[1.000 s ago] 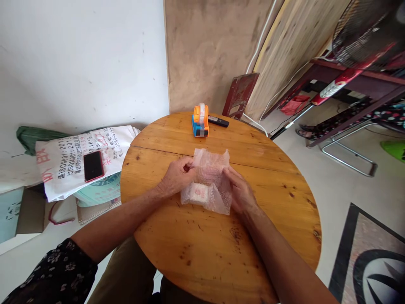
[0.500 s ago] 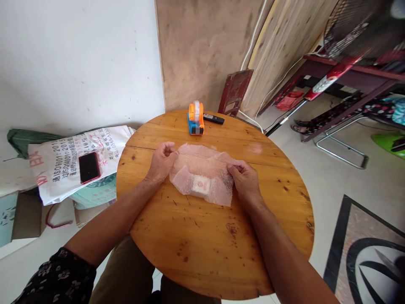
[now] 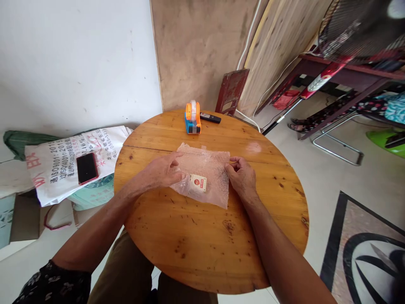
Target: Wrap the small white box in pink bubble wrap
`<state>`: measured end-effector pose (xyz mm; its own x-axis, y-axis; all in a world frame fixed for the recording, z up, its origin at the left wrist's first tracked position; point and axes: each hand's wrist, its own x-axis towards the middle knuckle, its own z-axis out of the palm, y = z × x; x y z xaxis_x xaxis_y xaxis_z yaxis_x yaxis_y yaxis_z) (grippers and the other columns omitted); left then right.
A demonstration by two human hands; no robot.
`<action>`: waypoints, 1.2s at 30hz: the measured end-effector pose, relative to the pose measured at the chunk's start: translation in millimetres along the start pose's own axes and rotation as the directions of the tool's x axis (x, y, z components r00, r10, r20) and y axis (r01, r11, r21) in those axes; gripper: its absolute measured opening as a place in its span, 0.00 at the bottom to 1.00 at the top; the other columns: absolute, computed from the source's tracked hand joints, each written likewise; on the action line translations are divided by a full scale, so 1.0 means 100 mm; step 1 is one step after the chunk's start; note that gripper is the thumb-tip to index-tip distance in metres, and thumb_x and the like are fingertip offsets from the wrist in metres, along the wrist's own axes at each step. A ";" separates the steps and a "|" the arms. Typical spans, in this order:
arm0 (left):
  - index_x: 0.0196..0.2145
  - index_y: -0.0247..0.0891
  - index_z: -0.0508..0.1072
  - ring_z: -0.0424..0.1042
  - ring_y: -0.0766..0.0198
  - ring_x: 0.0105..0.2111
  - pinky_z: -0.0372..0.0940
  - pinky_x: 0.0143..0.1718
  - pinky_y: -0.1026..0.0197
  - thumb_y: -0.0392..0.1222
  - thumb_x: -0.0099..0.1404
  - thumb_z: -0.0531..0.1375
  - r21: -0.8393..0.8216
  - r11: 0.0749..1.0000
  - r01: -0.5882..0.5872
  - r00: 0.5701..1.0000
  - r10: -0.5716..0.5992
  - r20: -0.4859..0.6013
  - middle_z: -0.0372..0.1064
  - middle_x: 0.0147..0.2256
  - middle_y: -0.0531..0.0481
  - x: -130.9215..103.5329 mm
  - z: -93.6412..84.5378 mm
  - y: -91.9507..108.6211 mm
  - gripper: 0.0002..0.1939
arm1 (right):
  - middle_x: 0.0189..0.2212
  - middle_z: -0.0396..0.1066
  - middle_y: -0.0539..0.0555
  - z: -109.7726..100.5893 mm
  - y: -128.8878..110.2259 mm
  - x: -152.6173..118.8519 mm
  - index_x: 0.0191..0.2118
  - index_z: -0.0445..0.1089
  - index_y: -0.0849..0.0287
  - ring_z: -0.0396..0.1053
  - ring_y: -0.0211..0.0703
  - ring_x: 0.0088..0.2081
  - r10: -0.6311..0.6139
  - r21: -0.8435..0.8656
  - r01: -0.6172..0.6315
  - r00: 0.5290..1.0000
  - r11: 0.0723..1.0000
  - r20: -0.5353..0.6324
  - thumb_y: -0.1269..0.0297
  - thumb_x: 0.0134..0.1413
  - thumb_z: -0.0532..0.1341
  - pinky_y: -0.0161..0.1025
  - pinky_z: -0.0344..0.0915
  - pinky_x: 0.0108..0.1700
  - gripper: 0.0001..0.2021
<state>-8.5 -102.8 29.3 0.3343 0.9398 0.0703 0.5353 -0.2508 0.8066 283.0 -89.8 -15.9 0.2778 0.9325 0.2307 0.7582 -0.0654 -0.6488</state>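
Left hand (image 3: 158,169) wide at one bubble wrap (image 3: 214,167) edge, right hand (image 3: 243,178) tight on the other, broad tabletop (image 3: 205,242) in front

The bubble wrap (image 3: 217,171) before you is translucent, pimpled plastic; your table (image 3: 196,245), glossy, knotted wood; the tape dispenser (image 3: 191,120), smooth plastic.

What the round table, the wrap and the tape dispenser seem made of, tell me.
Round table: wood, probably varnished; knots and sheen show. Wrap: seemingly clear plastic bubble film, bumpy and see-through. Tape dispenser: likely moulded plastic, smooth, in bright orange and blue.
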 end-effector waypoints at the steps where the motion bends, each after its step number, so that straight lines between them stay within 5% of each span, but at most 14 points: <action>1: 0.58 0.39 0.68 0.73 0.59 0.35 0.66 0.34 0.60 0.47 0.56 0.65 -0.017 1.000 -0.009 1.000 0.009 0.026 0.75 0.41 0.44 -0.06 -0.03 0.02 0.33 | 0.29 0.76 0.55 0.00 0.00 0.00 0.43 0.72 0.57 0.69 0.47 0.29 0.000 -0.012 0.000 1.000 1.000 -0.003 0.58 0.49 0.58 0.43 0.60 0.35 0.16; 5: 0.59 0.43 0.67 0.74 0.61 0.35 0.66 0.34 0.63 0.45 0.62 0.62 -0.210 0.976 -0.065 0.959 0.119 0.258 0.75 0.35 0.49 -0.42 -0.20 0.09 0.28 | 0.28 0.76 0.55 0.00 0.00 0.01 0.42 0.72 0.56 0.69 0.47 0.29 -0.017 -0.027 0.017 1.000 0.999 -0.009 0.58 0.49 0.58 0.42 0.60 0.34 0.15; 9: 0.49 0.44 0.77 0.72 0.64 0.28 0.64 0.28 0.66 0.46 0.62 0.63 -0.214 0.977 -0.022 0.775 0.151 0.613 0.75 0.30 0.50 -0.62 -0.34 0.14 0.17 | 0.28 0.76 0.54 0.02 0.00 0.01 0.43 0.72 0.56 0.70 0.48 0.31 -0.011 -0.082 0.010 1.000 0.997 -0.008 0.59 0.50 0.58 0.41 0.59 0.33 0.15; 11: 0.47 0.42 0.77 0.71 0.65 0.27 0.63 0.28 0.66 0.46 0.64 0.61 -0.219 0.976 0.005 0.821 0.121 0.558 0.74 0.29 0.51 -0.56 -0.31 0.17 0.14 | 0.30 0.77 0.54 0.02 -0.02 0.00 0.45 0.72 0.56 0.70 0.48 0.32 -0.006 -0.111 0.007 1.000 0.994 0.001 0.59 0.51 0.58 0.42 0.59 0.34 0.15; 13: 0.48 0.41 0.76 0.71 0.66 0.29 0.64 0.30 0.65 0.46 0.67 0.58 -0.248 0.969 -0.014 0.938 0.099 0.333 0.74 0.31 0.50 -0.39 -0.21 0.21 0.15 | 0.31 0.77 0.55 0.02 -0.04 -0.01 0.46 0.71 0.56 0.71 0.49 0.33 0.000 -0.134 0.001 1.000 0.991 0.013 0.60 0.52 0.58 0.42 0.59 0.34 0.16; 15: 0.50 0.39 0.74 0.73 0.63 0.36 0.66 0.35 0.63 0.42 0.64 0.59 -0.251 0.963 -0.096 0.979 0.137 0.153 0.75 0.39 0.47 -0.17 -0.05 0.22 0.18 | 0.33 0.78 0.55 0.02 -0.04 -0.02 0.47 0.71 0.56 0.71 0.49 0.33 0.007 -0.158 -0.004 1.000 0.987 0.019 0.61 0.52 0.59 0.42 0.59 0.34 0.16; 17: 0.58 0.40 0.69 0.72 0.59 0.45 0.67 0.43 0.59 0.37 0.58 0.61 -0.288 0.946 -0.150 0.979 0.183 0.089 0.74 0.47 0.43 0.01 0.13 0.18 0.29 | 0.33 0.78 0.54 0.00 -0.04 -0.02 0.47 0.71 0.55 0.71 0.49 0.34 0.007 -0.184 -0.004 1.000 0.983 0.017 0.61 0.52 0.59 0.42 0.59 0.34 0.16; 21: 0.69 0.42 0.49 0.72 0.52 0.52 0.68 0.45 0.55 0.36 0.52 0.63 -0.423 0.902 -0.087 0.952 0.200 0.231 0.67 0.57 0.36 0.15 0.41 -0.01 0.48 | 0.32 0.77 0.54 -0.02 -0.02 -0.02 0.48 0.70 0.55 0.72 0.50 0.33 0.007 -0.236 -0.004 1.000 0.972 0.013 0.61 0.52 0.60 0.41 0.59 0.33 0.16; 26: 0.70 0.41 0.46 0.64 0.48 0.62 0.58 0.61 0.45 0.41 0.50 0.69 -0.383 0.914 -0.133 0.931 0.248 0.268 0.69 0.57 0.36 0.12 0.47 -0.20 0.55 | 0.31 0.76 0.54 0.00 -0.03 0.00 0.48 0.70 0.55 0.71 0.50 0.34 -0.012 -0.231 0.020 0.999 0.973 0.034 0.62 0.52 0.60 0.42 0.60 0.34 0.16; 30: 0.70 0.39 0.42 0.59 0.47 0.64 0.53 0.63 0.42 0.46 0.47 0.72 -0.308 0.937 -0.167 0.924 0.258 0.282 0.67 0.58 0.34 0.13 0.48 -0.22 0.61 | 0.31 0.75 0.54 -0.07 -0.01 0.02 0.46 0.70 0.56 0.70 0.49 0.33 0.030 -0.134 -0.029 1.000 0.991 0.003 0.62 0.50 0.61 0.44 0.63 0.36 0.15; 34: 0.67 0.39 0.53 0.61 0.45 0.62 0.55 0.61 0.43 0.49 0.45 0.73 -0.209 0.951 -0.228 0.926 0.279 0.256 0.67 0.58 0.35 0.13 0.51 -0.18 0.56 | 0.28 0.73 0.53 -0.32 -0.18 -0.10 0.34 0.70 0.56 0.68 0.44 0.29 0.004 0.152 0.009 0.997 0.988 -0.081 0.60 0.51 0.61 0.43 0.64 0.35 0.07; 36: 0.59 0.39 0.64 0.66 0.44 0.57 0.61 0.56 0.45 0.50 0.45 0.73 -0.134 0.964 -0.230 0.939 0.256 0.230 0.70 0.53 0.38 0.11 0.51 -0.15 0.45 | 0.27 0.73 0.52 -0.43 -0.37 -0.26 0.33 0.71 0.55 0.68 0.43 0.28 -0.094 0.313 0.086 0.995 0.946 0.012 0.56 0.53 0.61 0.41 0.65 0.32 0.08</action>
<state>26.7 -100.9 -12.0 0.6294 0.7648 0.1374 0.3351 -0.4267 0.8400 273.7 -126.7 33.5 0.1978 0.9388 0.2820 0.5560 0.1295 -0.8211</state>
